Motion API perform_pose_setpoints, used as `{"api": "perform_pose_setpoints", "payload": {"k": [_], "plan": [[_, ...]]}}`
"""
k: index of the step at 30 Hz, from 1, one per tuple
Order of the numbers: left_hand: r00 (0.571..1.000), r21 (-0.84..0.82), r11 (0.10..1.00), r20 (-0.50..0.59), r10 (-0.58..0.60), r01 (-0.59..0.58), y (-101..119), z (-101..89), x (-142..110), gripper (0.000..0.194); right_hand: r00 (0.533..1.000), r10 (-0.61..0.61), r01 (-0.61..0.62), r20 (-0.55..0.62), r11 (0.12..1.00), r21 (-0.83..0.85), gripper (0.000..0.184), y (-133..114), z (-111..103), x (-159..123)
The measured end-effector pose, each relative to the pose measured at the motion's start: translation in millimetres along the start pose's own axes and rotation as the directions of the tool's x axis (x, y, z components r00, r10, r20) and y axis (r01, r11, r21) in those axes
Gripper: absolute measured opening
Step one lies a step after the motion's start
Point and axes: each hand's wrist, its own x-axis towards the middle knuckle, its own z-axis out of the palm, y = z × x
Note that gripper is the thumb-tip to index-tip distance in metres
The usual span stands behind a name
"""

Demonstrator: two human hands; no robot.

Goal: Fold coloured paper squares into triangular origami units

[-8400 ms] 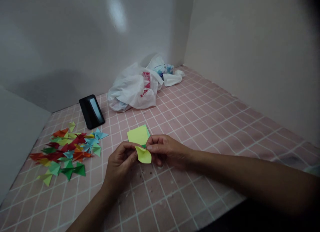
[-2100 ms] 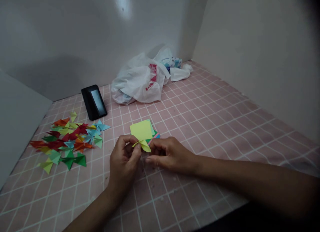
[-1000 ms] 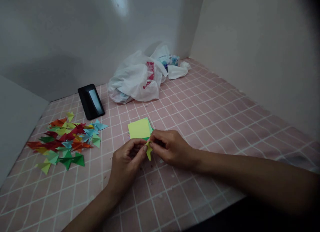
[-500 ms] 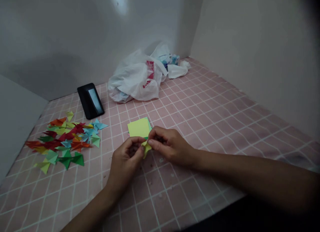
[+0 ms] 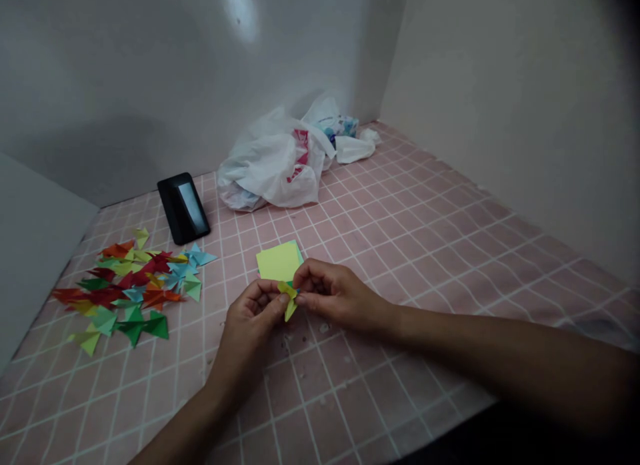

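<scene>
A small yellow piece of folded origami paper (image 5: 289,309) is pinched between the thumb and fingers of my left hand (image 5: 257,310). From the other side, my right hand (image 5: 334,293) has its thumb and fingertips closed at the paper's right edge. Several points stick out from the folded piece. Just beyond both hands lies a stack of square paper sheets (image 5: 276,261), yellow on top with green edges showing beneath. My fingers cover its near edge.
Many folded paper pieces (image 5: 133,288) in red, orange, green, yellow and blue lie spread at the left. Behind them a black phone-like device (image 5: 183,208) rests near the wall. Crumpled white plastic bags (image 5: 275,161) sit at the back on a pink checked tablecloth (image 5: 400,238).
The yellow folded piece has turned in my fingers and shows more of its points. Both hands stay close together; the whole view has shifted slightly.
</scene>
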Motion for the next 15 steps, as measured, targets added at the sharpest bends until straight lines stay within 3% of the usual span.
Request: {"api": "perform_pose_setpoints", "payload": {"k": [9, 15], "plan": [[0.998, 0.018, 0.998, 0.031, 0.063, -0.064, -3.8, -3.7, 1.5, 0.022, 0.983, 0.171, -0.180, 0.064, 0.963, 0.202, 0.013, 1.0, -0.4, 2.0], [0.992, 0.076, 0.990, 0.051, 0.118, -0.121, -2.8, -3.3, 2.0, 0.018, 0.983, 0.182, -0.186, 0.038, 0.958, 0.220, 0.030, 0.8, -0.1, 1.6]]}}
